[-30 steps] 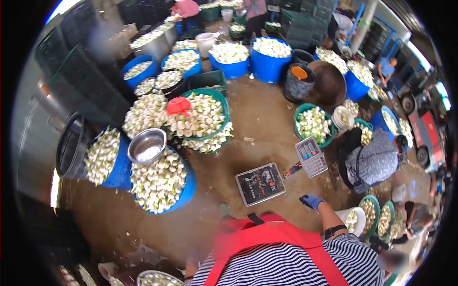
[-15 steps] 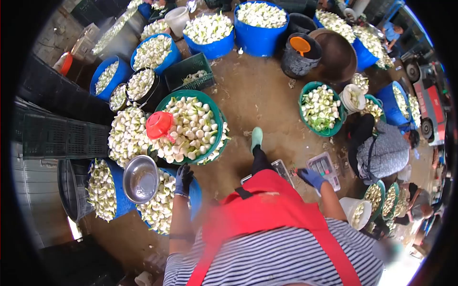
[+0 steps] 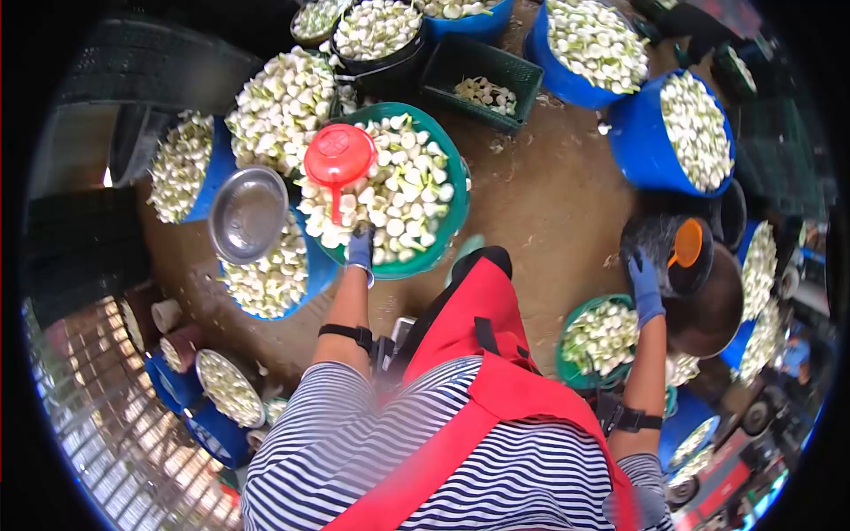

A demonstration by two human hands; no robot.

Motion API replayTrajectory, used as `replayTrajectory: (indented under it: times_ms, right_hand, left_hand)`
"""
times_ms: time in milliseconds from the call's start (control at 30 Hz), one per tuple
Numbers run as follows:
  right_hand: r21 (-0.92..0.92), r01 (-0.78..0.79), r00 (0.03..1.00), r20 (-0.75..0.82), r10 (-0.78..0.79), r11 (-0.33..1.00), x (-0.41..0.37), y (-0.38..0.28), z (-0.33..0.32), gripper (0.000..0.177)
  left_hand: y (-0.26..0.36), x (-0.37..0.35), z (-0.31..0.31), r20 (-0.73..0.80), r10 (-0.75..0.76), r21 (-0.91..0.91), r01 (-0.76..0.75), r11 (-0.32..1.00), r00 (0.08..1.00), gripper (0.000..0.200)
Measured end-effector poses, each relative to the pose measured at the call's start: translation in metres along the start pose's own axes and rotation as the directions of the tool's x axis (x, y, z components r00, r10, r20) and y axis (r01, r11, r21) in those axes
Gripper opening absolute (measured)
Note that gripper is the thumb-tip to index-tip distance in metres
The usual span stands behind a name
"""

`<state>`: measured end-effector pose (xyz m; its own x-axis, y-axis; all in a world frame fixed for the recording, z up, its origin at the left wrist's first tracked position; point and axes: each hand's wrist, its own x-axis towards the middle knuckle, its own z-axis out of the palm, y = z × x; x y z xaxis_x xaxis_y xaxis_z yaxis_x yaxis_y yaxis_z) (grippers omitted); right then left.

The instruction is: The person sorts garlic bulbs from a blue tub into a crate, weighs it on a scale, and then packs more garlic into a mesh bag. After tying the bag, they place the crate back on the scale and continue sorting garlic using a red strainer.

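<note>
Two blue-gloved hands on my feed, arms apart, past the wearer's red apron (image 3: 469, 305). Left hand (image 3: 360, 248) is at the near rim of a green tub (image 3: 458, 186); I can't tell whether its fingers are spread, closed or pinching anything. Right hand (image 3: 645, 279) is off to the right, overlapping a dark bucket (image 3: 651, 232); contact and finger state I can't tell. Just left of the right hand, nearer, a smaller green tub (image 3: 567, 365) of bulbs. An orange scoop (image 3: 687, 243) sits in the dark bucket, a brown basin (image 3: 708, 310) right beside it. White bulbs (image 3: 425, 181) fill the left hand's tub; a red dipper (image 3: 341, 155) lies on them, dome up, handle toward me, ending close to that hand. Left of it, a metal bowl (image 3: 249, 215) on a bulb-filled blue barrel (image 3: 320, 265). Farther: a dark green crate (image 3: 531, 88) with a few bulbs, then a full blue tub (image 3: 567, 75).
</note>
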<state>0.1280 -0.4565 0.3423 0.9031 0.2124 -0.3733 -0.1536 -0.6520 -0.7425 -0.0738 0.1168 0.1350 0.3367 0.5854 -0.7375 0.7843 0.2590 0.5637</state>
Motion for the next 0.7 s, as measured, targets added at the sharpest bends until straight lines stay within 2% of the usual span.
replayTrajectory:
  times_ms: [33,67,100,133,167,200,233,300,367,400,467,500,533,567,600,633,667,700]
  right_hand:
    - [0.044,-0.04,0.998,0.049,0.038,0.998,0.016,0.003,0.003,0.031]
    - [0.062,-0.053,0.992,0.118,0.046,0.997,0.023,-0.017,0.01,0.032]
    - [-0.147,-0.052,0.973,0.215,0.084,0.988,0.043,0.021,0.011,0.033]
    - [-0.272,-0.02,0.958,0.271,0.097,0.962,0.053,0.014,0.016,0.034]
    - [-0.329,-0.063,0.913,0.363,0.187,0.942,0.069,0.013,0.022,0.034]
    - [-0.363,-0.082,0.862,0.441,0.249,0.928,0.084,-0.007,0.026,0.035]
    - [-0.456,-0.089,0.82,0.471,0.325,0.886,0.102,-0.027,0.033,0.036]
    - [-0.465,-0.044,0.73,0.589,0.347,0.884,0.147,-0.016,0.047,0.04]
    - [-0.462,0.037,0.688,0.655,0.313,0.886,0.2,-0.021,0.064,0.041]
    - [-0.455,0.1,0.702,0.662,0.261,0.885,0.23,-0.019,0.073,0.039]
    - [-0.375,0.149,0.763,0.632,0.135,0.915,0.284,-0.038,0.094,0.034]
    - [-0.276,0.12,0.785,0.614,0.079,0.953,0.308,-0.056,0.106,0.03]
    - [-0.205,0.117,0.77,0.637,0.042,0.972,0.331,-0.066,0.119,0.03]
    - [-0.139,0.114,0.758,0.653,0.004,0.984,0.352,-0.075,0.13,0.03]
    - [0.004,0.031,0.704,0.71,-0.024,1.0,0.369,-0.077,0.145,0.033]
    - [0.132,-0.07,0.652,0.756,-0.055,0.989,0.382,-0.078,0.161,0.035]
    - [0.184,-0.351,0.514,0.857,0.025,0.918,0.383,-0.095,0.173,0.04]
    - [0.133,-0.433,0.421,0.904,0.07,0.892,0.389,-0.111,0.194,0.042]
  left_hand:
    - [-0.006,0.021,0.01,-0.332,0.527,0.183,-0.494,0.85,0.783,0.062]
    - [0.024,0.016,0.009,-0.418,0.54,0.414,-0.376,0.829,0.73,0.067]
    - [0.057,0.013,0.002,-0.424,0.523,0.593,-0.21,0.777,0.739,0.073]
    - [0.027,0.081,-0.008,-0.477,0.632,0.704,-0.165,0.691,0.611,0.078]
    - [0.058,0.076,-0.016,-0.491,0.35,0.626,0.044,0.779,0.798,0.082]
    - [0.064,0.086,-0.017,-0.498,0.23,0.559,0.108,0.822,0.836,0.085]
    - [0.013,0.146,-0.026,-0.558,0.194,0.482,0.125,0.867,0.806,0.083]
    - [0.06,0.103,-0.007,-0.532,0.081,0.637,0.334,0.695,0.843,0.074]
    - [0.065,0.099,0.015,-0.475,0.076,0.765,0.369,0.528,0.877,0.064]
    - [0.081,0.086,0.03,-0.523,0.087,0.707,0.374,0.601,0.848,0.053]
    - [0.088,0.07,0.048,-0.577,0.241,0.686,0.303,0.661,0.781,0.041]
    - [0.104,0.054,0.061,-0.579,0.278,0.682,0.269,0.68,0.767,0.04]
    - [0.12,0.036,0.075,-0.597,0.209,0.584,0.242,0.775,0.774,0.041]
    - [0.115,0.027,0.085,-0.556,0.252,0.541,0.114,0.833,0.792,0.045]
    - [0.112,0.018,0.097,-0.509,0.296,0.479,-0.02,0.878,0.808,0.051]
    - [0.122,0.008,0.118,-0.511,0.291,0.296,-0.152,0.943,0.809,0.054]
    - [0.14,-0.013,0.139,-0.452,0.232,0.177,-0.169,0.97,0.861,0.053]
    - [0.167,-0.025,0.16,-0.387,0.192,-0.072,-0.237,0.969,0.902,0.049]
